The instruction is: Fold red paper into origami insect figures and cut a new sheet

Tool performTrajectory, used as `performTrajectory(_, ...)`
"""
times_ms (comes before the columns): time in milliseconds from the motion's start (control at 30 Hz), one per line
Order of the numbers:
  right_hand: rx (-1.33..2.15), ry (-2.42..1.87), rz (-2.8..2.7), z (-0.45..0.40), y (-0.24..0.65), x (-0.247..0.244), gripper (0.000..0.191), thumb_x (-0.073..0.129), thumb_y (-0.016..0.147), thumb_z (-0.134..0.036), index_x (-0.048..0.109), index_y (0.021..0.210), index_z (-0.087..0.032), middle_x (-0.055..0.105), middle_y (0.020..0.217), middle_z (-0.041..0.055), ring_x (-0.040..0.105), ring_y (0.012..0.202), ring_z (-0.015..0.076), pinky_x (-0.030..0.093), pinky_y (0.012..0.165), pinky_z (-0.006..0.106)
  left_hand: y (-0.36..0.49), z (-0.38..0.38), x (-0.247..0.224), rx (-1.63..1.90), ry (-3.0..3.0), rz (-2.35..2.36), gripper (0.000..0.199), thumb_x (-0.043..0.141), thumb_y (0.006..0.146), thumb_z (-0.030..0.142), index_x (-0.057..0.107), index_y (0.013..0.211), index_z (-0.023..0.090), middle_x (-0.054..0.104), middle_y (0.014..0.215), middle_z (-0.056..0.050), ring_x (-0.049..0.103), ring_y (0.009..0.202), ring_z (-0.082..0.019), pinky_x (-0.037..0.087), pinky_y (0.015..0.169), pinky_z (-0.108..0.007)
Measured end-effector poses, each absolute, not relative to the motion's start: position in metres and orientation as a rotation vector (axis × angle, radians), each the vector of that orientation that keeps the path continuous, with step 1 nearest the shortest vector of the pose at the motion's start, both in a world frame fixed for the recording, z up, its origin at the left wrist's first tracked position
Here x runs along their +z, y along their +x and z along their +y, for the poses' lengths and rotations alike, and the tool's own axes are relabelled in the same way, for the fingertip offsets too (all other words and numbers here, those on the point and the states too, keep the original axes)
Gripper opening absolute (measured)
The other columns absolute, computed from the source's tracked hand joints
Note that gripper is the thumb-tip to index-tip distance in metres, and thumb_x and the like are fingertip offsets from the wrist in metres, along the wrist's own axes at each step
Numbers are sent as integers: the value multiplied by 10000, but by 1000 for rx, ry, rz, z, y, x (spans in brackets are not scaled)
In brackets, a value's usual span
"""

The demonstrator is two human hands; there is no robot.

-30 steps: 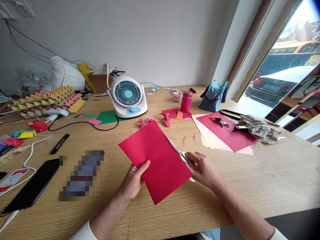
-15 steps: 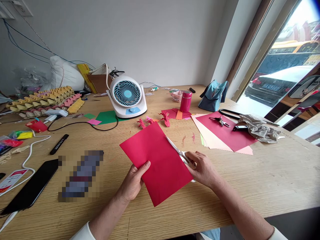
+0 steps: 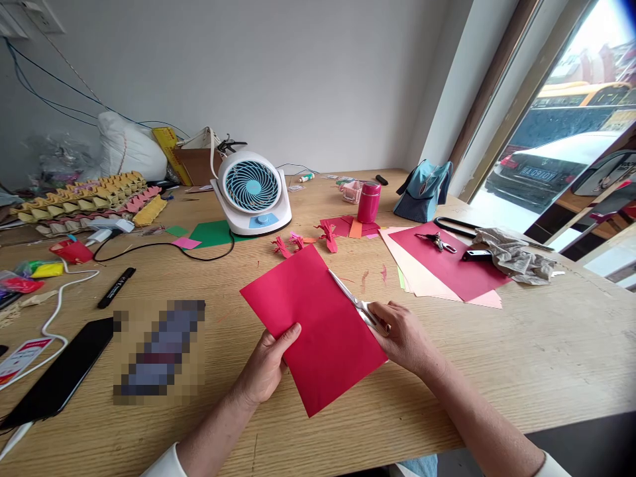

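Note:
A sheet of red paper (image 3: 318, 318) is held tilted above the table, its lower left edge pinched by my left hand (image 3: 268, 368). The left thumb lies on top of the sheet and the fingers are hidden beneath it. My right hand (image 3: 407, 334) grips a pair of scissors (image 3: 354, 299) by the handles. One silver blade shows along the paper's right edge, pointing up and left. Behind the sheet lie small red cut-paper pieces (image 3: 328, 237). A pink-red bottle (image 3: 368, 203) stands farther back.
Paper sheets (image 3: 447, 262) carrying a keyring and crumpled cloth (image 3: 519, 255) lie at right. A fan (image 3: 253, 192) and a blue bag (image 3: 424, 189) stand behind. A black marker (image 3: 116, 287), a black phone-like slab (image 3: 59, 371), a white cable and egg trays (image 3: 84, 199) lie left.
The red paper has shifted slightly right and down with my left hand. My right hand and the scissors have stayed nearly in place.

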State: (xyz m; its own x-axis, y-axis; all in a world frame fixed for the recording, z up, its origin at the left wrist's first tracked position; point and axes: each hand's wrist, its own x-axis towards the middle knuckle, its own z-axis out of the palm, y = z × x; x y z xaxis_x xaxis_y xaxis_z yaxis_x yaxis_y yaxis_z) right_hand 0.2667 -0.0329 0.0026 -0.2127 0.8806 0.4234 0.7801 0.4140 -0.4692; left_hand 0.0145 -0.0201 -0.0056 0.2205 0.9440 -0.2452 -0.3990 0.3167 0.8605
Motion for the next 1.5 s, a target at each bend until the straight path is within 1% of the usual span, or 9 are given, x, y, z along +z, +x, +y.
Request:
performTrajectory(133, 205, -1412, -2033, -34, 267, 3, 357, 464, 950, -360, 286, 669, -229, 385, 546, -37, 356, 519, 128, 299, 561, 249, 15, -20, -7, 1049, 744, 884, 394, 819, 737, 379, 737, 1067, 183, 761, 1120, -84, 690, 1095, -288, 549, 938, -377)
performTrajectory(433, 224, -1449, -1996, -32, 267, 1, 324, 480, 921, -358, 307, 679, -229, 375, 564, -44, 363, 528, 122, 295, 564, 244, 14, -21, -8, 1031, 759, 864, 336, 814, 747, 376, 748, 1012, 180, 772, 1080, -74, 705, 1056, -268, 550, 927, -354)
performTrajectory(733, 218, -1770, -1860, -21, 276, -8, 323, 538, 868, -400, 394, 639, -223, 447, 538, -41, 325, 472, 106, 226, 494, 249, 13, -17, -2, 1099, 734, 893, 367, 849, 693, 360, 752, 995, 176, 779, 1047, -79, 714, 1028, -279, 550, 912, -368)
performTrajectory(933, 84, -2081, -1831, -9, 301, -14, 296, 577, 863, -460, 530, 701, -217, 615, 671, 27, 521, 594, 162, 260, 556, 272, 9, -11, 0, 1158, 725, 912, 423, 856, 687, 341, 741, 1059, 177, 772, 1079, -75, 698, 1064, -275, 553, 895, -345)
performTrajectory(1100, -31, -2239, -1845, -7, 318, -13, 284, 555, 885, -457, 599, 788, -194, 687, 843, 83, 599, 703, 213, 289, 622, 305, 7, -9, -2, 1179, 768, 901, 516, 832, 723, 341, 696, 1193, 175, 751, 1148, -90, 682, 1105, -275, 559, 889, -333)
performTrajectory(1200, -42, -2250, -1841, -8, 320, -12, 276, 563, 880, -445, 621, 807, -185, 686, 873, 95, 602, 718, 219, 307, 648, 319, 6, -9, -2, 1189, 777, 906, 542, 835, 720, 341, 686, 1215, 178, 744, 1168, -89, 669, 1131, -283, 554, 912, -344)
performTrajectory(1333, 222, -1955, -1776, -9, 310, -4, 232, 585, 853, -417, 619, 840, -188, 632, 771, 40, 546, 668, 173, 335, 627, 297, 5, -8, -1, 1200, 784, 927, 556, 856, 690, 352, 695, 1197, 190, 749, 1158, -77, 657, 1150, -294, 547, 930, -354)
performTrajectory(1433, 729, -1658, -1627, -14, 296, 4, 308, 573, 860, -495, 587, 822, -190, 549, 673, -2, 483, 603, 143, 325, 553, 273, 5, -7, -1, 1224, 798, 940, 568, 868, 674, 354, 696, 1186, 178, 747, 1158, -86, 641, 1175, -299, 543, 940, -356)
performTrajectory(1500, 1060, -1416, -1482, -18, 285, 8, 357, 640, 800, -540, 546, 810, -196, 541, 678, -8, 479, 603, 137, 351, 539, 268, 5, -7, -2, 1222, 824, 947, 543, 864, 678, 365, 702, 1160, 177, 740, 1175, -87, 639, 1175, -294, 547, 930, -351)
